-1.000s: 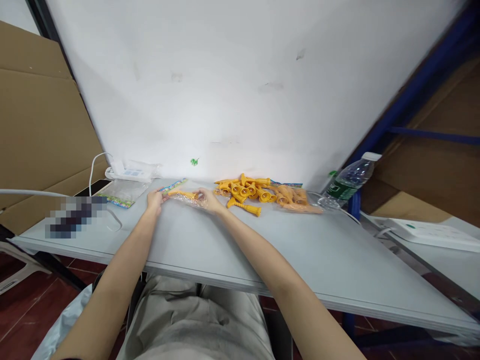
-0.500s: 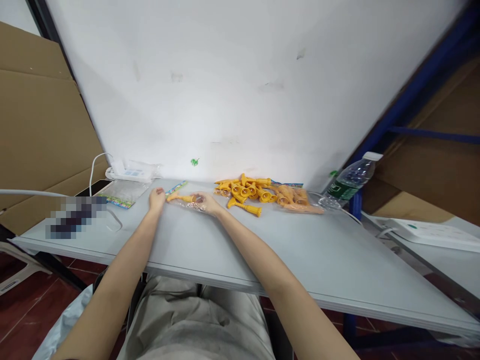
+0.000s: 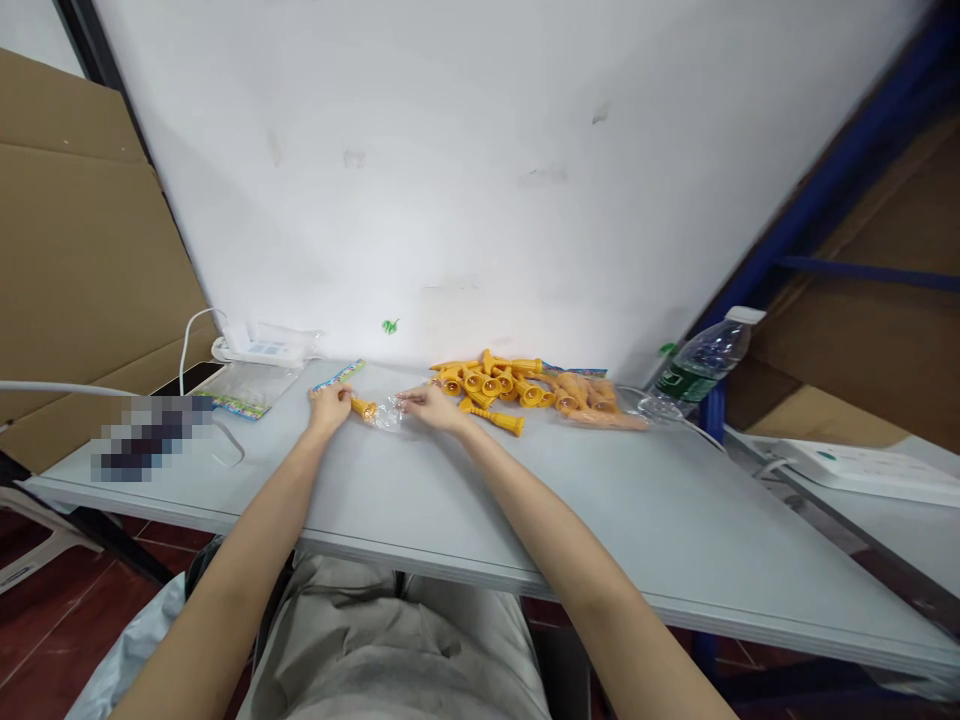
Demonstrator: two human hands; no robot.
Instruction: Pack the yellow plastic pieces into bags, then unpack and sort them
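My left hand (image 3: 328,405) is closed around one end of a small yellow plastic toy (image 3: 364,408) that sticks out to its right. A crinkled clear plastic bag (image 3: 388,413) covers the toy's far end, and my right hand (image 3: 435,405) pinches that bag. Both hands rest on the grey table (image 3: 465,500), just left of a pile of several yellow toys (image 3: 491,383). A colourful header card (image 3: 339,375) lies just behind my left hand.
Bagged orange toys (image 3: 592,395) lie right of the pile, beside a tilted water bottle (image 3: 697,365). A stack of clear bags (image 3: 247,385), a white power strip (image 3: 259,348) and a phone (image 3: 189,377) sit at the back left. Cardboard stands at the left.
The hands have drawn a little closer together and nearer to me. The toy has slid into my left fist and the bag now bunches over its right end.
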